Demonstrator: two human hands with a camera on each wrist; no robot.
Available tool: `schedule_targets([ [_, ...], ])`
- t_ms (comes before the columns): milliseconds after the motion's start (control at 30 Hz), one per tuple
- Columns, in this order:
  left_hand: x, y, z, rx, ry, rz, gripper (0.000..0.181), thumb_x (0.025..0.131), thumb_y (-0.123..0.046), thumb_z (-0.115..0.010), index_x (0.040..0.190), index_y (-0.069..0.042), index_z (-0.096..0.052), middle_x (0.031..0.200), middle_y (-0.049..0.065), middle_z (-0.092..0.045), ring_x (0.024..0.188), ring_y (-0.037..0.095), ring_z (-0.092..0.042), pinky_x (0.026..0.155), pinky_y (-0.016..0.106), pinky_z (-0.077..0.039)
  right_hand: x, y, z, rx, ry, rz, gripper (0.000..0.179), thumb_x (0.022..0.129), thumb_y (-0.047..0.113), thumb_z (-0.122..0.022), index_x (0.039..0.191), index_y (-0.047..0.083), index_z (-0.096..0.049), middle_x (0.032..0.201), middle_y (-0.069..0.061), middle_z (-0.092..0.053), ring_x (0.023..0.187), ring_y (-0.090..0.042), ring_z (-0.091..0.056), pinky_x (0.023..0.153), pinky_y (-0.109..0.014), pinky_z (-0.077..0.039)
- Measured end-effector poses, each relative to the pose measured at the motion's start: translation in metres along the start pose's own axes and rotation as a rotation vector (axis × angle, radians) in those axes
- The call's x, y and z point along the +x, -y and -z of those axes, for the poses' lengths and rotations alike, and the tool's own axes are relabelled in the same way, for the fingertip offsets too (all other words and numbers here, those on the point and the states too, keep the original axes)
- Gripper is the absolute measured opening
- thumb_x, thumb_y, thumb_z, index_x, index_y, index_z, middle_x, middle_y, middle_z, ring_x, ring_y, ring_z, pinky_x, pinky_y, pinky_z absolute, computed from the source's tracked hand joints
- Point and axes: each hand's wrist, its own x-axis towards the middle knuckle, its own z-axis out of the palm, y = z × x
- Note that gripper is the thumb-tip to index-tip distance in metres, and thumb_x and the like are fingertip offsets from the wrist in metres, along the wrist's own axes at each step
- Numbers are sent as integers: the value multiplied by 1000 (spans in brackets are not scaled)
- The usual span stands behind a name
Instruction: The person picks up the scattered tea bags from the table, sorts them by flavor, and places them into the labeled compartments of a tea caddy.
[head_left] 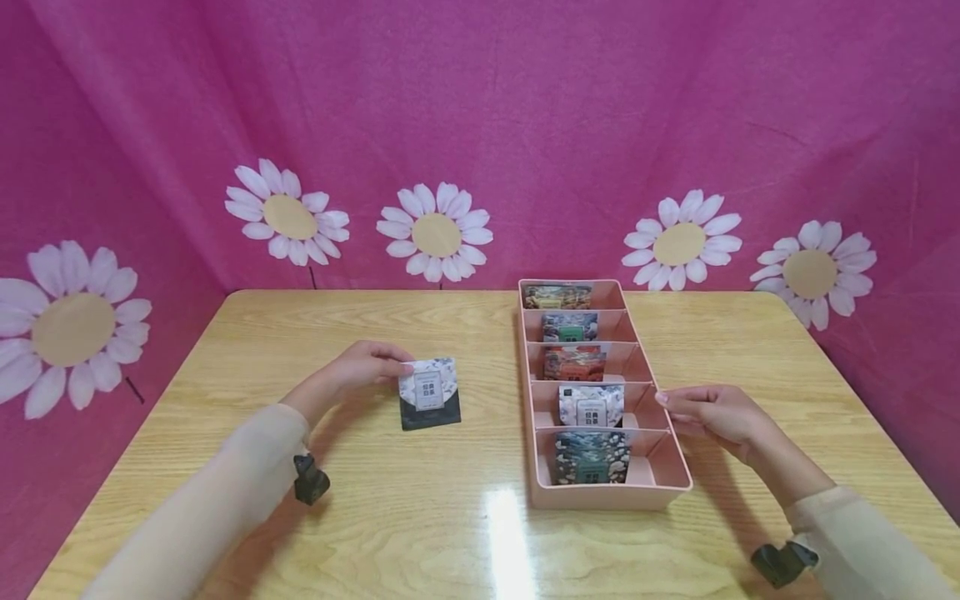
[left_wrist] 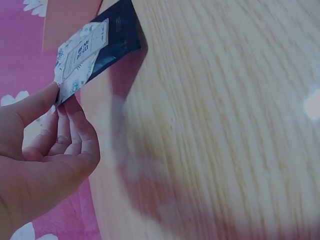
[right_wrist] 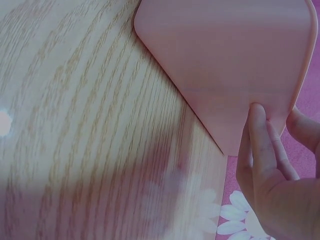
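My left hand (head_left: 365, 364) pinches a small flat sachet (head_left: 431, 392) by its upper left corner, thumb on top and fingers beneath. The sachet has a white floral upper part with a printed label and a black lower part. In the left wrist view the sachet (left_wrist: 85, 52) tilts above the wooden table, casting a shadow. My right hand (head_left: 720, 417) holds the right side of a pink divided storage box (head_left: 607, 498), thumb at the rim. In the right wrist view, fingertips (right_wrist: 257, 112) press the outer wall of the box (right_wrist: 225, 55).
Each compartment of the box holds sachets: a dark teal one (head_left: 592, 458) nearest, then a white floral one (head_left: 592, 407), a red one (head_left: 574, 364), a green-labelled one (head_left: 570, 327) and a yellowish one (head_left: 557, 297). A pink flowered curtain (head_left: 480, 108) hangs behind the wooden table (head_left: 465, 517).
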Motion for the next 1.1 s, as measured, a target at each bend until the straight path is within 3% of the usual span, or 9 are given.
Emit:
schedule_targets([
  [333, -6, -9, -4, 0, -11, -29, 30, 92, -16, -63, 117, 1, -63, 123, 17, -64, 108, 20, -60, 100, 39, -49, 1, -2, 0, 41, 9, 17, 44, 92, 19, -64, 119, -15, -58, 88, 15, -71, 82, 2, -67, 77, -20, -57],
  [833, -24, -30, -8, 86, -57, -117, 24, 89, -17, -66, 108, -1, -66, 93, 2, -66, 91, 14, -58, 94, 41, -50, 1, -2, 0, 23, 5, 15, 50, 93, 20, -64, 122, -19, -54, 89, 14, -72, 82, 1, -68, 77, -20, -57],
  [1100, -36, -50, -9, 140, -85, -131, 21, 89, -20, -67, 106, -7, -69, 96, 4, -66, 95, 17, -57, 87, 33, -47, 0, -1, 0, -21, -5, 5, 62, 92, 24, -64, 128, -22, -45, 92, 11, -72, 84, 0, -68, 78, -22, -57],
])
